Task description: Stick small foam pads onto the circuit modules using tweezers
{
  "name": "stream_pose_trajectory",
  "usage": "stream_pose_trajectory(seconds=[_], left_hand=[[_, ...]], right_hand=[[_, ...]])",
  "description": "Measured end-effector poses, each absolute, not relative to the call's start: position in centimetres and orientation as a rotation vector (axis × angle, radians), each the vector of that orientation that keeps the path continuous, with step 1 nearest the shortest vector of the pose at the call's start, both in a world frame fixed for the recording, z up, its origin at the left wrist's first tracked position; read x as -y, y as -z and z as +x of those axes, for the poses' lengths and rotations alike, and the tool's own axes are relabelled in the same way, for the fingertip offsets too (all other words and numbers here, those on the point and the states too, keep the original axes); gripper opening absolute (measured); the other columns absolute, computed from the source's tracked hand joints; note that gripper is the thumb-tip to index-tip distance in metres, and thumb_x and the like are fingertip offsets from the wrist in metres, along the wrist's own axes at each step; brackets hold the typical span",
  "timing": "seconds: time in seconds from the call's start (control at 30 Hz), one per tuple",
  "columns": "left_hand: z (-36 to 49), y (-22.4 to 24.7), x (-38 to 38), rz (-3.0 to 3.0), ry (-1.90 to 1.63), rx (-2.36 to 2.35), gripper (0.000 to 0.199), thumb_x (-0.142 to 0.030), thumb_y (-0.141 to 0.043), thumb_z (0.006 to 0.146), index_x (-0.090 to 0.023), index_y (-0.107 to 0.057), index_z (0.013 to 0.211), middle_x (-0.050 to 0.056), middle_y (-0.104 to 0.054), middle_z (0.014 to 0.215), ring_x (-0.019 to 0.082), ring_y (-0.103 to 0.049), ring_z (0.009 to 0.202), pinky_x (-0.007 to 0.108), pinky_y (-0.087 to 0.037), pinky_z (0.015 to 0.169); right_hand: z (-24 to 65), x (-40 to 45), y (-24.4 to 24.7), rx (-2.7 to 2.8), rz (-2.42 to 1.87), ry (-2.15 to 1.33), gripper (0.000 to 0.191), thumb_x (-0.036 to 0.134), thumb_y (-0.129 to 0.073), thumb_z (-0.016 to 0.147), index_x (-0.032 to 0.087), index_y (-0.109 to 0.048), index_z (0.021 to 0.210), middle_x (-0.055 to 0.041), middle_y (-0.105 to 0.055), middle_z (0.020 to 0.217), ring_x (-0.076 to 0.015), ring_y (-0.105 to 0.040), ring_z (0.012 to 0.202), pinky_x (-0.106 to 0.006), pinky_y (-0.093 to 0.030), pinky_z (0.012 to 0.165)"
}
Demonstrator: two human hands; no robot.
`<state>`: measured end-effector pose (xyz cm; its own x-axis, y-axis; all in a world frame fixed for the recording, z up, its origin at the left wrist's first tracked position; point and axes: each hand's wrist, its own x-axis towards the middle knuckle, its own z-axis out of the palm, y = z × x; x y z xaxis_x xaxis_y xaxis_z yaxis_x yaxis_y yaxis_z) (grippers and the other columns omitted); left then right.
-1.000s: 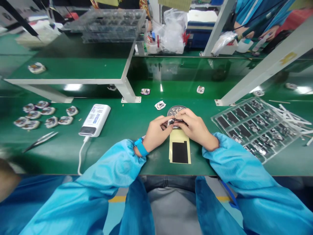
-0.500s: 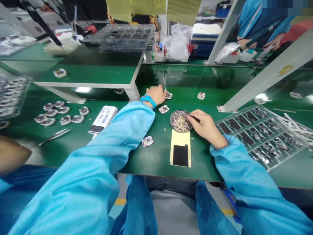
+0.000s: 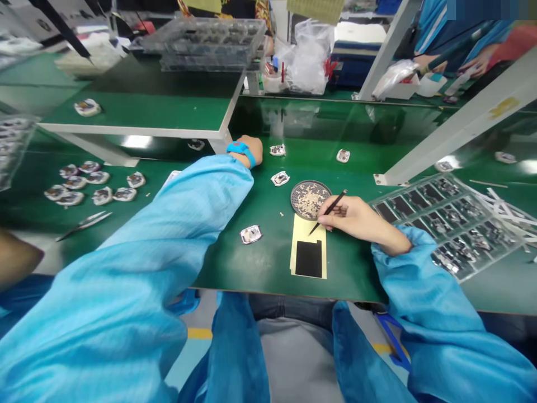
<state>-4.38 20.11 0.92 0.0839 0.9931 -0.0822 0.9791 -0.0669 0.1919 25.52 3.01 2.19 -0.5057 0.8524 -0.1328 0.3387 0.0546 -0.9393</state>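
Observation:
My right hand (image 3: 352, 215) is shut on a slim black stylus (image 3: 329, 211), whose tip points down at the upper edge of a yellow backing sheet (image 3: 308, 263) with a black pad on it. Just above that hand lies a round perforated metal tray (image 3: 309, 200) holding many tiny parts. My left hand (image 3: 250, 150), with a blue wristband, rests far out on the green bench, nearest a small metal-and-white module (image 3: 277, 150). Its fingers are hidden from this angle. Similar modules (image 3: 279, 178) lie nearby.
A clear tray of dark modules (image 3: 444, 224) lies right of my right hand, with white strips beyond it. Tweezers (image 3: 84, 222) and a cluster of round modules (image 3: 96, 182) lie left. A white beam (image 3: 461, 129) crosses the upper right, where a co-worker's hand (image 3: 474, 59) shows.
My right hand has moved down and right off the tray, and the stylus now shows in it. My left hand has shifted slightly left along the far side of the bench.

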Motion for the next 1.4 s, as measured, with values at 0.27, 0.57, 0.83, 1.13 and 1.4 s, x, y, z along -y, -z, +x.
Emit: stream_pose_trajectory(seconds=[0.27, 0.57, 0.83, 1.13, 1.4], left_hand=[[-1.1, -4.6, -13.1, 2.063, -0.607, -1.736, 0.042, -0.03, -0.079, 0.07, -0.009, -0.068, 0.105, 0.013, -0.068, 0.105, 0.026, -0.065, 0.095, 0.036, -0.051, 0.087], [0.8, -0.9, -1.3, 1.803, -0.526, -0.795, 0.047, -0.016, -0.072, 0.073, -0.023, -0.054, 0.115, 0.002, -0.07, 0.092, 0.014, -0.064, 0.069, 0.025, -0.049, 0.059], [0.9, 1.6, 0.2, 1.795, -0.598, -0.877, 0.046, -0.014, -0.07, 0.073, -0.023, -0.056, 0.116, 0.0, -0.069, 0.09, 0.013, -0.062, 0.071, 0.025, -0.047, 0.061], [1.7, 1.4, 0.3, 1.394, -0.775, -0.788, 0.043, -0.009, -0.072, 0.073, -0.019, -0.052, 0.111, 0.005, -0.067, 0.099, 0.014, -0.065, 0.082, 0.024, -0.05, 0.067], [2.1, 2.5, 0.3, 1.327, -0.914, -0.898, 0.014, -0.016, -0.066, 0.086, -0.016, -0.059, 0.098, 0.003, -0.066, 0.086, 0.011, -0.064, 0.07, 0.024, -0.052, 0.063]], right_hand=[[27.3, -3.4, -2.2, 2.008, -1.261, -1.361, 0.031, 0.044, -0.08, 0.08, 0.016, -0.073, 0.091, -0.0046, -0.072, 0.079, -0.0164, -0.067, 0.07, -0.03, -0.055, 0.067], [27.3, -3.4, -1.7, 2.054, -1.243, -1.371, 0.03, 0.044, -0.078, 0.082, 0.017, -0.071, 0.092, -0.0045, -0.072, 0.081, -0.0161, -0.066, 0.07, -0.03, -0.054, 0.068], [27.1, -2.6, -2.8, 1.897, -1.152, -1.409, 0.028, 0.041, -0.082, 0.08, 0.018, -0.068, 0.087, -0.0035, -0.069, 0.079, -0.0163, -0.067, 0.068, -0.031, -0.057, 0.066], [25.5, -0.9, -4.1, 1.779, -0.923, -0.951, 0.016, 0.034, -0.075, 0.088, 0.023, -0.065, 0.086, -0.0061, -0.068, 0.085, -0.0198, -0.067, 0.08, -0.036, -0.058, 0.067], [24.9, -0.6, -3.4, 1.78, -0.911, -0.729, 0.009, 0.03, -0.074, 0.088, 0.026, -0.065, 0.088, -0.0062, -0.068, 0.083, -0.0223, -0.067, 0.079, -0.042, -0.059, 0.071]])
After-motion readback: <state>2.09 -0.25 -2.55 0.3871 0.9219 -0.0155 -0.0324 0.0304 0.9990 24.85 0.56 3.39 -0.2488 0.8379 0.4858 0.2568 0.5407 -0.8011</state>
